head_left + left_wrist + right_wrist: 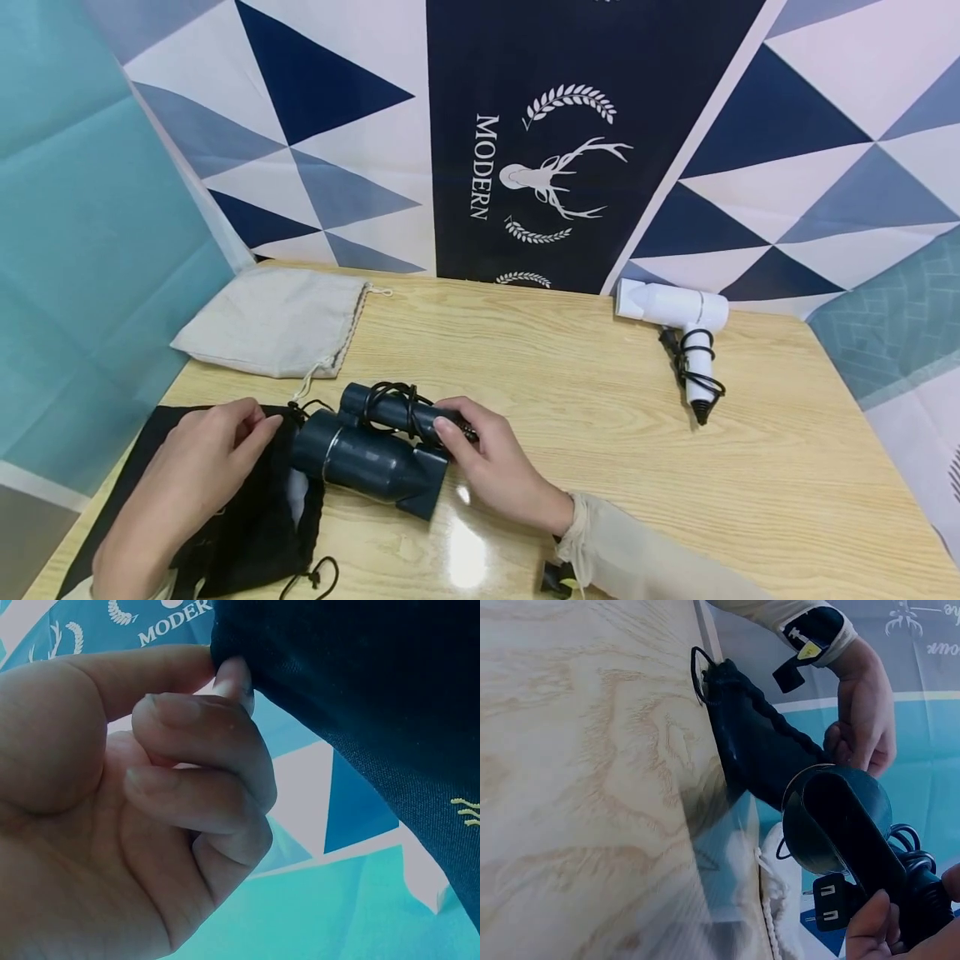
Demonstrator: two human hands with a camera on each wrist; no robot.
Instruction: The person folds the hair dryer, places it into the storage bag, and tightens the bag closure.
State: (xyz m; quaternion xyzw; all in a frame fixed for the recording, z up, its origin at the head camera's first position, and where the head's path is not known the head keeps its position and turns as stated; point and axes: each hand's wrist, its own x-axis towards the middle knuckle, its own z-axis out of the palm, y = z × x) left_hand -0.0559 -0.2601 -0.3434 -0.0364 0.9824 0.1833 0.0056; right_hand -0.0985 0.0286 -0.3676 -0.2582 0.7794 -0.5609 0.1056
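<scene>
My right hand (498, 475) grips the folded handle of a dark navy hair dryer (367, 467), its black cord wound round the handle. The flattened nozzle faces right, and the two-pin plug (829, 902) shows in the right wrist view. At the left lies a black drawstring pouch (258, 533), its mouth towards the dryer's rear end, which overlaps the pouch edge in the head view. Between thumb and index finger, my left hand (198, 454) pinches the pouch's upper edge; the left wrist view shows this black cloth (337, 682) lifted, the other fingers curled.
A white hair dryer (671, 307) with its black cord round the handle lies at the back right. The beige drawstring bag (277, 321) rests flat at the back left. Patterned cloth (360, 167) stands behind the wooden table (600, 400).
</scene>
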